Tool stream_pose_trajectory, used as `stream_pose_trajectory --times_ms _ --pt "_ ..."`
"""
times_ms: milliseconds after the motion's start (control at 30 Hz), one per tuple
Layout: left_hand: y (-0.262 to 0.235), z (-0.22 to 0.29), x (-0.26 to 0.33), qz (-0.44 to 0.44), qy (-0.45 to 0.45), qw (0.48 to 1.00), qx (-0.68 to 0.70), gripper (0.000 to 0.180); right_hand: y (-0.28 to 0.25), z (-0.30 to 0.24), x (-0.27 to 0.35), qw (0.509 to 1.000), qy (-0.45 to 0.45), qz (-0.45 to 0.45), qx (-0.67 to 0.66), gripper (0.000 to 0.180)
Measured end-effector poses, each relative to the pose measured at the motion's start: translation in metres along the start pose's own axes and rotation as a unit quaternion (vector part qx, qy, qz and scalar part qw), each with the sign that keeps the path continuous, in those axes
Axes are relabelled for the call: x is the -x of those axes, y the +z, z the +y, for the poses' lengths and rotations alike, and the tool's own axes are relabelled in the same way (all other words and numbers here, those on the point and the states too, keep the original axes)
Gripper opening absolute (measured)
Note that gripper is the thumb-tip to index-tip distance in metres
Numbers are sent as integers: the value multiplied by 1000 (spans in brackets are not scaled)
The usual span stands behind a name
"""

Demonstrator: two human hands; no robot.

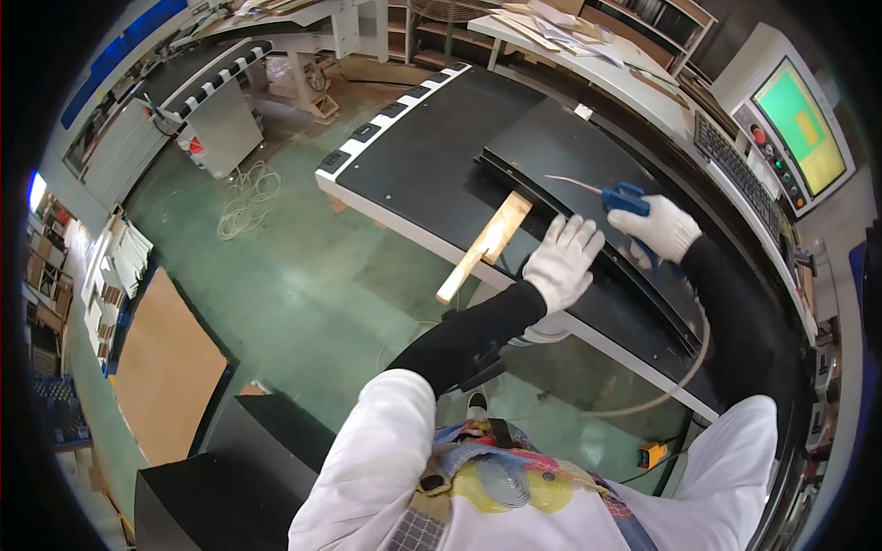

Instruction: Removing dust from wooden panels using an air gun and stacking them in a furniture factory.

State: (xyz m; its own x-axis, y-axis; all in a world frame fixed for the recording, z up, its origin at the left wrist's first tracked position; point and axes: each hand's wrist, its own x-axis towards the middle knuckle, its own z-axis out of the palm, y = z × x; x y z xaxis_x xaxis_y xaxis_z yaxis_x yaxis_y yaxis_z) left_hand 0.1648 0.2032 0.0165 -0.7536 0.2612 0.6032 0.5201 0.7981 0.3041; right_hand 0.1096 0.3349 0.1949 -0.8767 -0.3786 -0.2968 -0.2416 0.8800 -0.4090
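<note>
Blue air gun [627,196] with thin metal nozzle pointing left, right of centre; black panel [588,156] lies flat beneath

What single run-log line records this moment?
left hand: resting on black panel | right hand: gripping blue air gun | wooden block: on table edge

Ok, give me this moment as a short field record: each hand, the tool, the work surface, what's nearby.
left hand: white glove, resting flat on the black panel
right hand: white glove, gripping the blue air gun
air gun: thin metal nozzle pointing left over the panel; hose loops down below the table edge
wooden block: lies on the machine table, overhanging its front edge
control screen: lit green, at right, behind the keyboard
floor: green, coiled cord lying on it
</note>
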Motion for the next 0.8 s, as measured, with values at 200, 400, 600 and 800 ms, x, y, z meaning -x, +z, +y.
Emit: stream_pose_trajectory --times_ms 200,400,600,800 --pt "40 -24 -10 5 -53 995 -83 69 -28 -32 -44 994 10 -65 90 47" --pt "37 -24 -14 31 -49 995 -78 66 -63 -23 -116 985 20 -11 173 50" --pt "37 -20 -13 19 -52 995 -85 62 -96 20 -204 977 58 97 180 44" --pt "53 -24 -14 29 -49 988 -143 58 -100 44 -210 992 68 68 77 39"
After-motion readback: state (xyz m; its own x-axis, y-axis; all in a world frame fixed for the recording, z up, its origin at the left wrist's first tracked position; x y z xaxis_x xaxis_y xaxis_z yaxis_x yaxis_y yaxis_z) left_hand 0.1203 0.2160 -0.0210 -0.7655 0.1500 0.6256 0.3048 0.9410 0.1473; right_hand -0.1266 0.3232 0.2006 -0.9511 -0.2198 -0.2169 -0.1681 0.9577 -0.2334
